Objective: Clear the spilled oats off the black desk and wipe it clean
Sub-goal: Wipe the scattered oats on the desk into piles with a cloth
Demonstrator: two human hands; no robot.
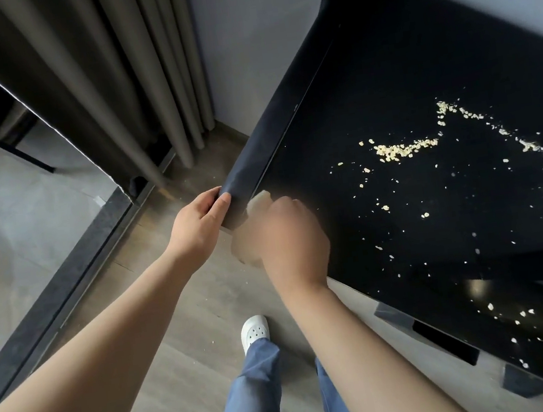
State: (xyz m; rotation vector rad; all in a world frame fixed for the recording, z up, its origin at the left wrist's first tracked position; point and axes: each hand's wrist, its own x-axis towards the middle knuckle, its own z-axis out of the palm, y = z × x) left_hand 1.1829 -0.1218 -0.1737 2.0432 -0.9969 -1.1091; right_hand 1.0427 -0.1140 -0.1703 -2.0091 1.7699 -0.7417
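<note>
Oats [404, 148] first: where are they?
— Scattered over the black tabletop [383, 70]. The thickest line runs across its middle, a second streak trails toward its right side, and loose flakes dot the near part down to the front edge.
— And your hands?
— They are apart, both at the tabletop's near left corner. My left hand [196, 222] grips the rolled dark sheet [250, 160] that lies along the tabletop's left edge, with the thumb on top and the fingers curled round its end.
— The right one?
— My right hand [288, 238] is just inside that corner, above the surface and blurred. Something pale shows beside it, but I cannot tell whether I hold anything.
— What is around the tabletop?
— A grey curtain [128, 69] hangs to its left, and my white shoe [253, 331] stands on the wooden floor [179, 356] in front of it.
</note>
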